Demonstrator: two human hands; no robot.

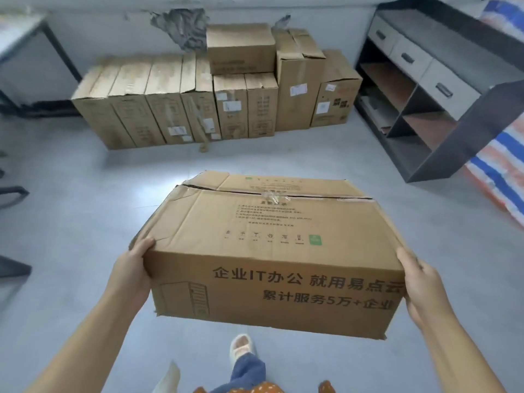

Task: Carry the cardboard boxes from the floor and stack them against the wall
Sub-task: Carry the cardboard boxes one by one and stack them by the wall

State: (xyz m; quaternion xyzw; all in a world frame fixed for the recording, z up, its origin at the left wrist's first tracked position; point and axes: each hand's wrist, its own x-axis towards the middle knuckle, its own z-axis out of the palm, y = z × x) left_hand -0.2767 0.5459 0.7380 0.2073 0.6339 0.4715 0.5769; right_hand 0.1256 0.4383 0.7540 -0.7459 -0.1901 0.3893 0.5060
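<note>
Gripping the carried box [272, 251] from both sides, the two hands hold it clear of the grey floor [85, 208]. At nine o'clock of the box, the left hand [133, 268] wraps the near left corner: its thumb lies on the top edge, the palm is flat against the side, and the remaining fingers are hidden behind the cardboard. At three o'clock, the right hand [422, 290] clasps the near right corner the same way, thumb up along the edge, fingers out of sight round the side. Both forearms reach in from the bottom of the view.

This box is wide and flat, its taped top seam partly split, with dark printed lettering across the near face and a small green mark on top. At six o'clock below it, a foot in a pale slipper [241, 347] and a blue trouser leg [249, 370] show above the floor.

At twelve o'clock, well apart from the carried box, a row of boxes [170, 100] stands upright against the wall [113, 32], whose paint is peeling. One small box [241, 48] sits on top of that row. At two o'clock stands a dark shelf unit [425, 89] with grey drawers, and beyond it, at three o'clock, lies a striped tarpaulin [499, 177].
</note>
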